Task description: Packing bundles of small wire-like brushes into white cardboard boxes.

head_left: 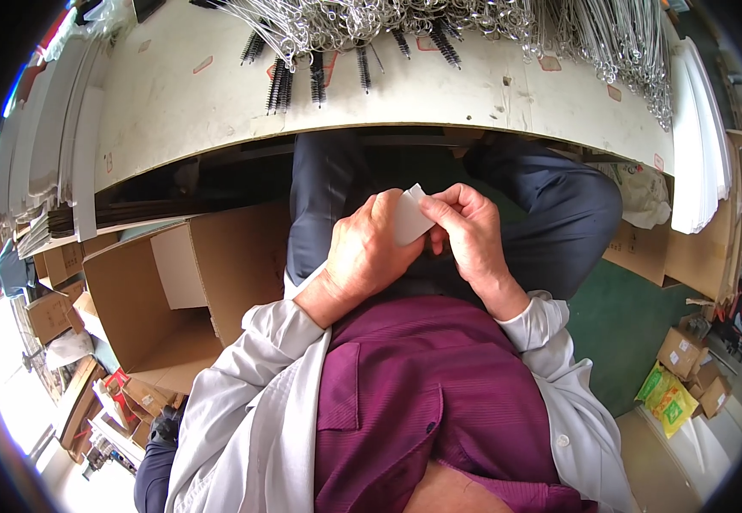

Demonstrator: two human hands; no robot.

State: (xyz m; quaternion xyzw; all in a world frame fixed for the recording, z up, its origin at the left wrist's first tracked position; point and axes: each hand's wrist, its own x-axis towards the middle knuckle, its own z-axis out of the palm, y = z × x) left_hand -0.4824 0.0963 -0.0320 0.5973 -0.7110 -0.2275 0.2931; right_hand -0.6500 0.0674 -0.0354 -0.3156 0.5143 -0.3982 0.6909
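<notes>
A small white folded card (pixel 408 218) sits between both hands, over my lap and below the table edge. My left hand (pixel 368 250) wraps its fingers around the card's left side. My right hand (pixel 467 229) pinches the card's upper right edge with thumb and fingers. Dark trousers lie under the hands. A purple shirt and pale grey sleeves fill the lower part of the view.
A white worktable (pixel 183 103) curves across the top, carrying several black wire brushes (pixel 281 84) and a heap of bent metal wires (pixel 439 21). An open cardboard box (pixel 166 295) stands at my left. White sheet stacks (pixel 697 145) are at the right. Small boxes (pixel 681 352) lie on the floor.
</notes>
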